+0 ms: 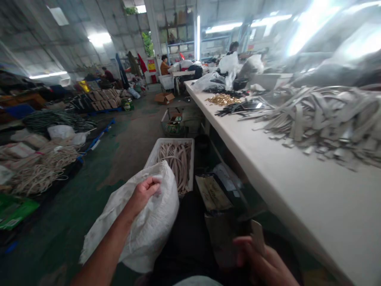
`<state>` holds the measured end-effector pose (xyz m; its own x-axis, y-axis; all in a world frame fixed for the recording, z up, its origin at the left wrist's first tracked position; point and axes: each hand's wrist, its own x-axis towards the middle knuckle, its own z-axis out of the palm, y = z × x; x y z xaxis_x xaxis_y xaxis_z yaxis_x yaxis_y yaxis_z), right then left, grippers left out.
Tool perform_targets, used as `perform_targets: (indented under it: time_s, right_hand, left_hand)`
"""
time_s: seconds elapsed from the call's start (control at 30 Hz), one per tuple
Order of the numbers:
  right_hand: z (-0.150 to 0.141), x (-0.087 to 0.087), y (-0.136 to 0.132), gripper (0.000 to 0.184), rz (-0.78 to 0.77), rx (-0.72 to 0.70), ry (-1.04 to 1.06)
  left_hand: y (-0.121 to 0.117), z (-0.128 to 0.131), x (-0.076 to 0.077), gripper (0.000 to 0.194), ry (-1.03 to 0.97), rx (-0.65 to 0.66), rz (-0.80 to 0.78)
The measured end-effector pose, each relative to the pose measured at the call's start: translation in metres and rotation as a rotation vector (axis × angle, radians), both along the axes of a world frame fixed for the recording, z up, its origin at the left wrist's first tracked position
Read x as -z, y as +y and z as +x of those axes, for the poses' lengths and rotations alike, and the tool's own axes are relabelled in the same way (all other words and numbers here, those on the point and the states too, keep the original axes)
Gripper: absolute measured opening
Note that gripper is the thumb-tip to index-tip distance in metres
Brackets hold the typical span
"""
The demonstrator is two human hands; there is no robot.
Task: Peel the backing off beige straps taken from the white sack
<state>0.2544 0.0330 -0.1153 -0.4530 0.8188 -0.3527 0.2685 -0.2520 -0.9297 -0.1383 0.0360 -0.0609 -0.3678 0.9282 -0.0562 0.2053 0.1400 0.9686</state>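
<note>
My left hand (145, 190) is over a white woven sack (160, 222) beside my leg, its fingers curled in a pinch. Whatever is between those fingertips, if anything, is blurred. Low on the right, my right hand (258, 254) is closed around a pale, flat strap (258, 234), whose rounded end sticks up past the thumb. Just beyond the sack stands a white plastic crate (192, 159) with beige straps (178, 159) coiled inside. Part of the right hand is smeared by motion.
A long white table (268, 167) runs along my right, bearing a heap of pale straps (324, 115), gold-coloured pieces (223, 99) and plastic bags (210, 81). Bundled cords (44, 167) lie on the left. Brown packets (212, 192) are under the table's edge. A person (164, 65) sits farther back.
</note>
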Motion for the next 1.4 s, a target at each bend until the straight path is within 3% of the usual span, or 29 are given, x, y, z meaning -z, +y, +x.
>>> perform_targets:
  time_s: [0.2,0.33,0.47,0.67,0.83,1.0,1.1,1.23,1.3,1.4]
  right_hand:
    - [-0.072,-0.031,0.025,0.064,-0.027,-0.057,0.236]
    - [-0.094,-0.041,0.038,0.049,-0.027,0.016,0.325]
    - [-0.089,-0.039,0.034,0.044,-0.07,0.003,0.288]
    - [-0.082,-0.04,0.019,0.027,-0.065,-0.105,0.235]
    - [-0.083,-0.041,0.02,0.018,-0.087,-0.108,0.221]
    - [-0.078,-0.043,0.018,0.017,-0.083,-0.103,0.199]
    - [-0.074,-0.042,0.02,0.02,-0.072,-0.079,0.175]
    - [-0.069,-0.04,0.033,0.023,-0.013,0.028,0.141]
    - [-0.066,-0.039,0.041,0.02,0.0,0.05,0.105]
    - [-0.062,-0.035,0.05,0.015,0.04,0.038,0.04]
  left_hand:
    - [0.026,0.093,-0.013,0.046,-0.096,0.486,-0.003]
    - [0.037,0.127,-0.015,0.049,0.008,0.597,0.032]
    - [0.049,0.135,-0.017,0.051,-0.019,0.558,0.108]
    - [0.068,0.149,-0.01,0.053,-0.232,0.487,0.112]
    - [0.081,0.165,-0.006,0.049,-0.372,0.395,0.128]
    - [0.097,0.167,0.016,0.039,-0.681,0.173,0.152]
    - [0.081,0.169,0.038,0.032,-0.883,0.104,-0.049]
    - [0.031,0.174,0.057,0.054,-1.057,0.371,-0.334]
    - [0.012,0.175,0.059,0.053,-1.034,0.468,-0.312]
    - [0.006,0.174,0.056,0.044,-0.932,0.458,-0.236]
